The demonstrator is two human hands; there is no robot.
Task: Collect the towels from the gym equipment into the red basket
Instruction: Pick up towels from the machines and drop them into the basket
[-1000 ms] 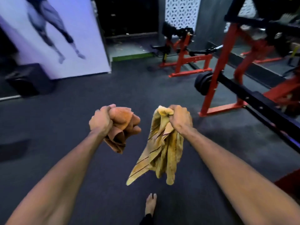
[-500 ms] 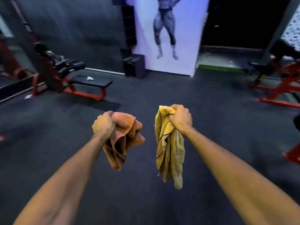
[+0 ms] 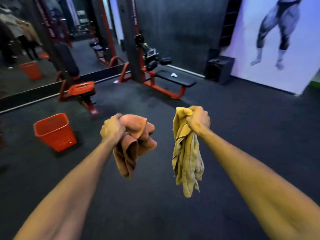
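Observation:
My left hand [image 3: 113, 129] is shut on a bunched orange towel [image 3: 133, 146] that hangs below the fist. In my right hand [image 3: 198, 119] a yellow striped towel [image 3: 186, 158] is gripped at its top and dangles down. Both hands are held out in front of me over the dark floor. The red basket [image 3: 55, 132] stands upright on the floor to the left of my left hand, and it looks to hold nothing that I can see.
A black flat bench [image 3: 174, 78] on a red frame stands ahead, with a small white item on it. A red-framed machine [image 3: 81, 90] sits by the wall mirror [image 3: 26, 63], which reflects the basket. A black speaker [image 3: 219, 70] and a wall poster [image 3: 280, 40] are at right.
The view has swung left: the red rack at right is gone, and the bench, mirror and red basket have come into sight. Both hands keep their towels.

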